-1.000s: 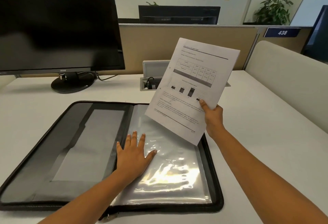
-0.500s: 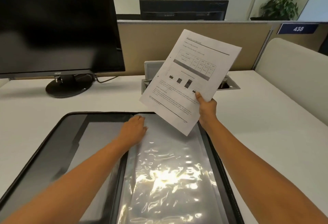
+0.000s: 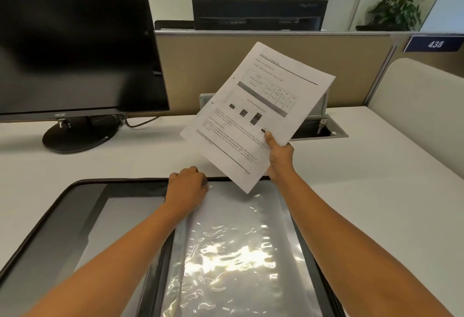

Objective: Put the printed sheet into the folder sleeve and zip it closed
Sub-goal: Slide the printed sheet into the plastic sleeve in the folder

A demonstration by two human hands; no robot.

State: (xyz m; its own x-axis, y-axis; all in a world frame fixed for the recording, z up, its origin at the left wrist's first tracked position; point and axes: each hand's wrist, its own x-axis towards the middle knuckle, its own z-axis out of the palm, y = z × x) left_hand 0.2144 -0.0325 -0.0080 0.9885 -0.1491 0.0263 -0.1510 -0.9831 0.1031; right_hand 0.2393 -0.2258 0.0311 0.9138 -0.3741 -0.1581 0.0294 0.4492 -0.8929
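A black zip folder point(image 3: 75, 201) lies open on the white desk, its clear plastic sleeves point(image 3: 241, 249) glinting on the right half. My right hand point(image 3: 280, 158) pinches the printed sheet point(image 3: 258, 113) by its lower right edge and holds it tilted in the air above the folder's far edge. My left hand point(image 3: 187, 187) lies at the top left corner of the sleeves with its fingers curled over the sleeve's top edge. Whether those fingers grip the plastic is hidden from view.
A black monitor point(image 3: 72, 40) on a round stand point(image 3: 77, 135) sits at the back left. A recessed cable box point(image 3: 319, 129) lies behind the sheet. A beige partition point(image 3: 251, 65) closes off the back, and a padded panel point(image 3: 421, 105) the right.
My left hand slid from the middle of the sleeve up to its top left corner and curled. The sheet in my right hand moved slightly forward as my head leaned in.
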